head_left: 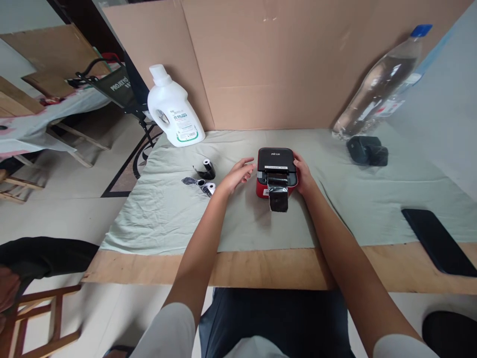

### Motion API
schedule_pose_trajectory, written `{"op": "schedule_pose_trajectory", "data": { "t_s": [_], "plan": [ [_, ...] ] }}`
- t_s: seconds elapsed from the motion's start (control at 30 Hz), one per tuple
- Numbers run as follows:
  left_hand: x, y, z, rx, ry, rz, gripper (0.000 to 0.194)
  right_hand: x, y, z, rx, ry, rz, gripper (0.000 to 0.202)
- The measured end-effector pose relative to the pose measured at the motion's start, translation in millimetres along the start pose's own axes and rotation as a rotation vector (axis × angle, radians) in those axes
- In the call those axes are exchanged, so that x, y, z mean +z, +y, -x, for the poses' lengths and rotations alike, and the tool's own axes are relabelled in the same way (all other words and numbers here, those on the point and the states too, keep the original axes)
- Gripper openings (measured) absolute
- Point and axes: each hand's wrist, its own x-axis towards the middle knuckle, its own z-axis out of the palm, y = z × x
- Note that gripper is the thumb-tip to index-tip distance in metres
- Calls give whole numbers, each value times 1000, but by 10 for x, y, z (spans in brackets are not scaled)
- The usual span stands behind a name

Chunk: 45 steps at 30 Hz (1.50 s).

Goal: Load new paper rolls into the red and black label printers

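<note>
A small red and black printer (276, 160) sits on the cloth-covered table, with a glossy black strip (278, 198) hanging from its front. My right hand (303, 174) is wrapped round the printer's right side, its fingers partly hidden behind it. Just left of the printer, my left hand (238, 175) is apart from it, fingers spread and holding nothing. Further left lie small rolls with dark strips (207, 170), some of them white at the ends.
A white detergent bottle (177, 112) stands at the back left before a cardboard panel (268, 64). At the right are a large clear bottle (380, 87), a wrapped black object (367, 150) and a black phone (439, 241). A thin cable runs beside my right forearm.
</note>
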Motion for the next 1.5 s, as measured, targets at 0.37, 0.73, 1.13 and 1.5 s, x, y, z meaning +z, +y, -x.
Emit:
{"op": "schedule_pose_trajectory", "data": {
  "t_s": [0.37,0.73,1.13,1.5],
  "plan": [
    [123,-93,-21,-68,-72,138,57,18,-38,14,-18,-34,6,70],
    [189,-169,-59,-67,-46,186,56,-16,34,-23,-8,-19,90,77],
    [251,-205,-65,-56,16,135,49,14,-7,2,-2,-8,53,74],
    [278,-169,-21,-38,37,134,49,-45,179,-83,-26,-29,-262,53]
  ]
}}
